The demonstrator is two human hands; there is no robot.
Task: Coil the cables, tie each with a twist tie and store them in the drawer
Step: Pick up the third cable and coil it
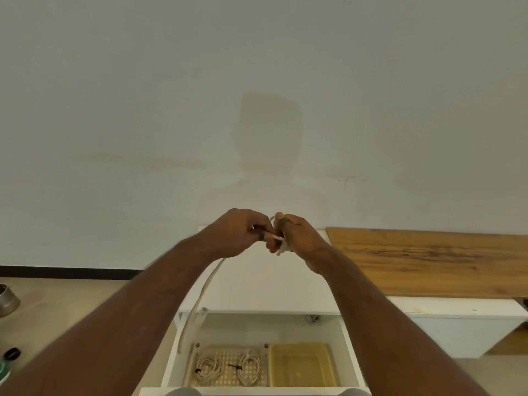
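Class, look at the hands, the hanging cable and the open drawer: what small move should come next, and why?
Probably wind another loop: the left hand and right hand grip a white cable whose long tail hangs uncoiled toward the drawer, where two tied coils already lie in a tray.

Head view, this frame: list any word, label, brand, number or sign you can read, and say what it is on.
None: no readable text shows anywhere in this view.
The hands hold a pale cable with no visible marking.
The coiled cables in the open drawer, the yellow tray and the wooden board are unmarked.
The green object at the left edge is too cropped to tell.
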